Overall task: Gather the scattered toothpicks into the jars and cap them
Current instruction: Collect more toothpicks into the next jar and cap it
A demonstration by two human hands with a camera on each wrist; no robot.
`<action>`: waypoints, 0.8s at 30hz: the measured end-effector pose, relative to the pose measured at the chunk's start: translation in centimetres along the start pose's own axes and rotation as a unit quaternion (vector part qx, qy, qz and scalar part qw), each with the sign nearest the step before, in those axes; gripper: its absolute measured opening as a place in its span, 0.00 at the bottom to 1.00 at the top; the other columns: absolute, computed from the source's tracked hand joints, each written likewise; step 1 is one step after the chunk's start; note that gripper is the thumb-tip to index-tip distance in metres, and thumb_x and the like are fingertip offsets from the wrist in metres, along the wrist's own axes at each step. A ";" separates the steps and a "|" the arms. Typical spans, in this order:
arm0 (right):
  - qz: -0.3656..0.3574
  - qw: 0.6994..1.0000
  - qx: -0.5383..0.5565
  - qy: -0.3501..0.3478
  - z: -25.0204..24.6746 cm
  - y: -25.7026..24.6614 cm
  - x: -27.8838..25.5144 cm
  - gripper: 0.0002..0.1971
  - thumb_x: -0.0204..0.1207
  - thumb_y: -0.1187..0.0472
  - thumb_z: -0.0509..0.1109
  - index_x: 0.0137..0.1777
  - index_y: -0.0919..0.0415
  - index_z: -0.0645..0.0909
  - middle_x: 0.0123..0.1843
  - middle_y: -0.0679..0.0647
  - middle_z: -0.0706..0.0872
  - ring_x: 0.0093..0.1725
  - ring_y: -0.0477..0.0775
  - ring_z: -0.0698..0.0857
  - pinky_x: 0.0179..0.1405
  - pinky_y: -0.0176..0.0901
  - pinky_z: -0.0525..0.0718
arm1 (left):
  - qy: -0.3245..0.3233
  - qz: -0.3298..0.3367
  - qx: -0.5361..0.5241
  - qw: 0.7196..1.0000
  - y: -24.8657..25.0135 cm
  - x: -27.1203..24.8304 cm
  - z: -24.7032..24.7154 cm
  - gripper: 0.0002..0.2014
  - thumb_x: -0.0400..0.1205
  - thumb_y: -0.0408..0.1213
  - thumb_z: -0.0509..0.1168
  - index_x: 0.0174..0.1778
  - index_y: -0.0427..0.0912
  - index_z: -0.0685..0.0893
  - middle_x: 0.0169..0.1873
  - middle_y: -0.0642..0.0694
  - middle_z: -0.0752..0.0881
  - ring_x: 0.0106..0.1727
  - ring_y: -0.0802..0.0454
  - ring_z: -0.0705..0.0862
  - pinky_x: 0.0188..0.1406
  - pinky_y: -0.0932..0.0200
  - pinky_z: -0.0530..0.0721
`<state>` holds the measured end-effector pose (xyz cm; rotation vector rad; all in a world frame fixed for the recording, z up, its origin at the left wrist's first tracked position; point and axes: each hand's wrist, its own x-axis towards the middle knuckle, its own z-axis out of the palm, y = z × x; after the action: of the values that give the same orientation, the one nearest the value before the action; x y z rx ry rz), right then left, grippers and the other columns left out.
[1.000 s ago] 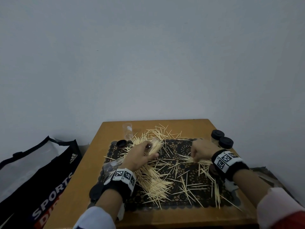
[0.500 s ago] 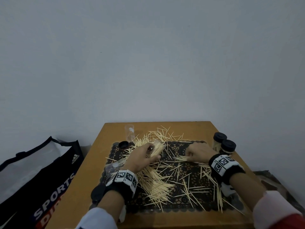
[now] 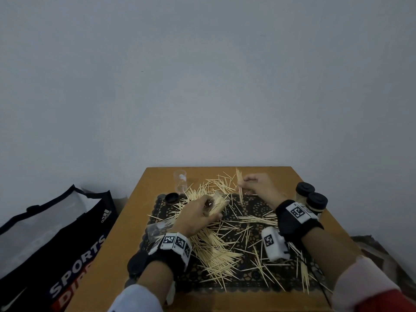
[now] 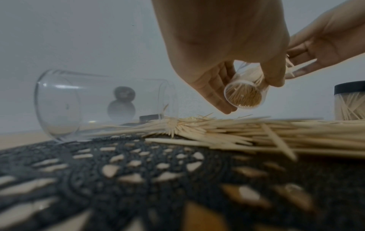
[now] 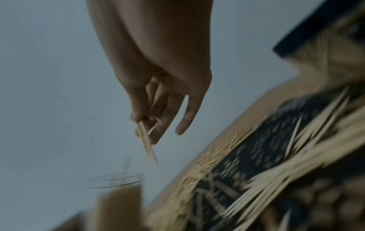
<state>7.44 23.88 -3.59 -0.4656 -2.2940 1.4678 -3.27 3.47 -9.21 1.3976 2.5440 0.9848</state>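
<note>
The left hand [image 3: 198, 213] grips a tilted clear jar [image 4: 245, 95], part-filled with toothpicks, above the black mat [image 3: 247, 280] on the bench [image 3: 126, 224]. The right hand [image 3: 258, 188] pinches a bundle [image 3: 239, 186] of toothpicks just beside the jar's mouth. Loose toothpicks [image 3: 216, 251] cover the mat; two capped jars [image 3: 311, 197] stand at the bench's right edge.

We reach both forearms forward, each wrist wrapped in a black band with a white marker block. Our left hand [image 3: 198, 216] sits low, knuckles up, its fingers [image 4: 212, 92] and thumb curled round a small clear jar [image 4: 245, 95] tipped on its side. Our right hand [image 3: 258, 188] is raised farther out, thumb and fingertips [image 5: 138, 116] pinching a thin bundle of toothpicks [image 5: 146, 140], the little finger held apart.
</note>
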 end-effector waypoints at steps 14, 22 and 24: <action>0.015 0.967 0.248 0.061 5.8 -0.4 -1.0 0.06 0.77 0.60 0.72 0.48 0.62 0.86 0.51 0.59 0.91 0.54 0.54 0.87 0.63 0.47 0.80 | 0.014 0.011 -0.039 0.999 -0.2 0.0 0.3 0.27 0.76 0.59 0.71 0.63 0.45 0.77 0.53 0.48 0.87 0.42 0.57 0.83 0.37 0.69 0.75; 0.060 0.965 0.253 -0.019 6.6 0.8 -1.3 0.12 0.74 0.59 0.74 0.54 0.64 0.88 0.57 0.55 0.90 0.66 0.56 0.82 0.74 0.53 0.70 | 0.040 0.017 -0.036 0.998 0.0 -0.1 0.0 0.27 0.78 0.56 0.71 0.66 0.44 0.76 0.54 0.48 0.86 0.42 0.56 0.83 0.36 0.72 0.74; 0.063 0.965 0.251 -0.034 6.3 0.8 -1.2 0.12 0.74 0.57 0.74 0.54 0.62 0.88 0.57 0.54 0.90 0.66 0.57 0.81 0.75 0.59 0.69 | 0.042 0.019 -0.034 0.998 0.1 0.0 0.0 0.27 0.78 0.56 0.71 0.66 0.43 0.76 0.56 0.46 0.87 0.44 0.55 0.83 0.38 0.70 0.75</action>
<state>5.53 18.68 -6.86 -0.4163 -1.8600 2.0715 -3.20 3.47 -9.21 1.4222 2.5236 1.1477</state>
